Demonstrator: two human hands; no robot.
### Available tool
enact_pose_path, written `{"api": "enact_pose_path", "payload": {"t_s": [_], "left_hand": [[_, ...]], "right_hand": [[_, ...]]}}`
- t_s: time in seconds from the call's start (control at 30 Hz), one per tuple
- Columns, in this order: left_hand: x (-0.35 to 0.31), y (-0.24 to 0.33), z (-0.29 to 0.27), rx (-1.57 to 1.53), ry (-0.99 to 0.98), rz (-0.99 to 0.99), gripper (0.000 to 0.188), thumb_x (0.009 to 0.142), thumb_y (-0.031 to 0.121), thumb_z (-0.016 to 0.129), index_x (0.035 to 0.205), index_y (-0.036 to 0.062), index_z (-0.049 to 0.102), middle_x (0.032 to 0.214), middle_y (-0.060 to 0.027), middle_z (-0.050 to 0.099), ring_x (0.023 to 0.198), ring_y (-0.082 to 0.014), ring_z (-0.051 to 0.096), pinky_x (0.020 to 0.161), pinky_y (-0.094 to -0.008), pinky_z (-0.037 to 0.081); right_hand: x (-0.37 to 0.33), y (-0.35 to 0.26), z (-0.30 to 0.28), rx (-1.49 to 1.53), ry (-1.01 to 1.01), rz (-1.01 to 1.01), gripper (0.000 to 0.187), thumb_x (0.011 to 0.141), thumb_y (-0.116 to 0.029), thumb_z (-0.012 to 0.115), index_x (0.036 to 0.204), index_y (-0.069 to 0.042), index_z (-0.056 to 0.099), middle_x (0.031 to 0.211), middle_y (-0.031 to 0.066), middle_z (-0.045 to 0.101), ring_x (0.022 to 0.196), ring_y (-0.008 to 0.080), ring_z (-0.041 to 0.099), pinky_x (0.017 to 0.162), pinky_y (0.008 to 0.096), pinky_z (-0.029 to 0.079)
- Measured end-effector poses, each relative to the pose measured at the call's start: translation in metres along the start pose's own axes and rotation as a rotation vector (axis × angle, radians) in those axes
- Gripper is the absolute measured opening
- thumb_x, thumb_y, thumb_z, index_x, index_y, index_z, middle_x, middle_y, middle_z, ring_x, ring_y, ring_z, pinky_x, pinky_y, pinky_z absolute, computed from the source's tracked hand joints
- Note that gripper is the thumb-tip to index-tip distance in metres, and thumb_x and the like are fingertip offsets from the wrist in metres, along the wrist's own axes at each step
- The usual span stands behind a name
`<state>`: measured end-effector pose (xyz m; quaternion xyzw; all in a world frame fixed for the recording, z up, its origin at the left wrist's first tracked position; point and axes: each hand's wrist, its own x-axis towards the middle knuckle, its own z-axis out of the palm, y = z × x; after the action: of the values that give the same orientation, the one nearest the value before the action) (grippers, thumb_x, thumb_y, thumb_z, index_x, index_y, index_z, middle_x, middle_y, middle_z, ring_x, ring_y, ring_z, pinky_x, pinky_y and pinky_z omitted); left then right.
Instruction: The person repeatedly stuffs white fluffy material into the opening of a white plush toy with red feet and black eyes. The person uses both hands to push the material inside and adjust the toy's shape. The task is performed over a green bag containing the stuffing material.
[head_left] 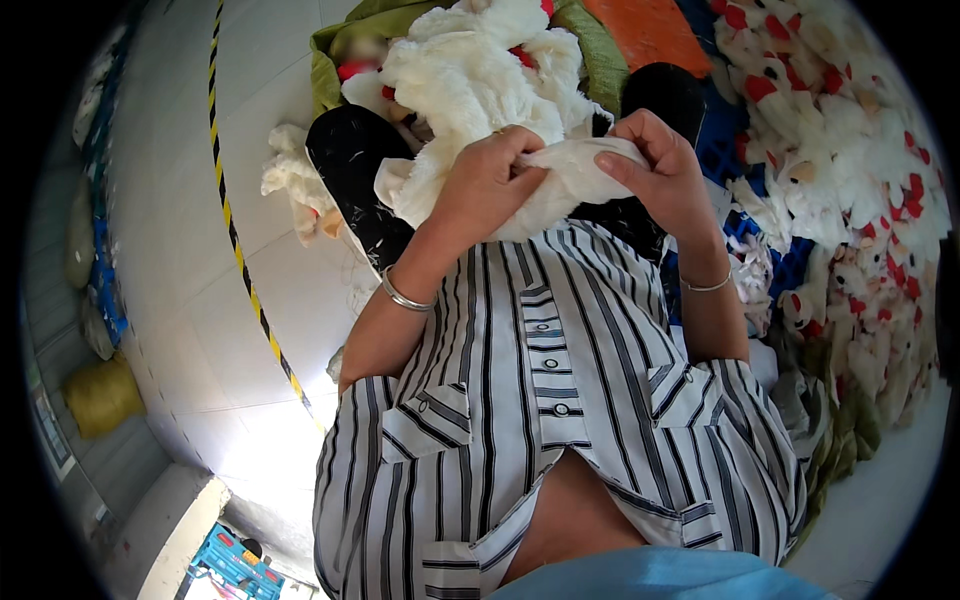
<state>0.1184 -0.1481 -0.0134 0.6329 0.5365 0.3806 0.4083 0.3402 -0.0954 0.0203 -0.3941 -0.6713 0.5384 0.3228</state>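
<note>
My left hand (pixel 487 186) and my right hand (pixel 664 168) are raised in front of my lap. Between them stretches a white unstuffed plush toy skin (pixel 582 168), its smooth fabric side partly showing. Fingers of both hands are closed on its edge, thumbs pressing from above. More fluffy white plush skins (pixel 460 75) with red parts lie heaped just beyond my hands, over an olive green sack (pixel 326 75). Where the held piece ends and the heap begins is hard to make out.
At the right spreads a large pile of white plush skins (pixel 870 200) with red bits, partly on blue plastic crates (pixel 795 262). A small white plush piece (pixel 292 170) lies on the floor at left, near yellow-black striped tape (pixel 232 215). Farther left sits a yellow sack (pixel 103 395).
</note>
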Motion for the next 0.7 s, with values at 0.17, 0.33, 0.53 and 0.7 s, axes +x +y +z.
{"api": "enact_pose_path", "payload": {"t_s": [0.17,0.33,0.53,0.7], "left_hand": [[-0.003,-0.009,0.007,-0.049,0.023,0.003,0.020,0.081,-0.002,0.067,0.098,0.0024,0.058,0.087,-0.0014,0.059,0.077,-0.0080,0.054,0.070,-0.0233,0.046],[-0.021,-0.013,0.021,-0.005,-0.152,0.218,0.025,0.075,-0.002,0.069,0.093,0.0044,0.053,0.091,-0.0047,0.059,0.083,-0.0197,0.058,0.075,-0.0302,0.047],[-0.030,0.043,0.059,-0.211,-0.527,0.411,0.027,0.073,0.005,0.073,0.088,0.0047,0.050,0.085,-0.0106,0.054,0.080,-0.0312,0.056,0.071,-0.0382,0.045],[-0.027,0.052,0.049,-0.265,-0.659,0.317,0.025,0.078,0.006,0.071,0.099,0.0054,0.057,0.095,-0.0083,0.060,0.082,-0.0254,0.061,0.075,-0.0340,0.049]], "right_hand": [[-0.028,0.018,-0.015,-0.092,-0.079,0.028,0.028,0.087,-0.012,0.076,0.076,-0.007,0.050,0.071,-0.0025,0.047,0.069,0.0067,0.040,0.059,0.0226,0.035],[-0.031,0.016,-0.033,-0.210,-0.666,0.206,0.022,0.087,-0.020,0.075,0.087,-0.002,0.061,0.073,-0.0013,0.057,0.065,0.0077,0.050,0.060,0.0248,0.043],[0.035,0.048,-0.007,-0.162,-0.320,0.283,0.057,0.093,-0.056,0.059,0.087,0.000,0.065,0.072,0.0014,0.060,0.062,0.0083,0.056,0.053,0.0266,0.044],[0.054,0.059,0.046,-0.433,-0.396,0.195,0.050,0.094,-0.045,0.059,0.090,0.004,0.068,0.067,0.0089,0.059,0.066,0.0122,0.054,0.058,0.0337,0.045]]}}
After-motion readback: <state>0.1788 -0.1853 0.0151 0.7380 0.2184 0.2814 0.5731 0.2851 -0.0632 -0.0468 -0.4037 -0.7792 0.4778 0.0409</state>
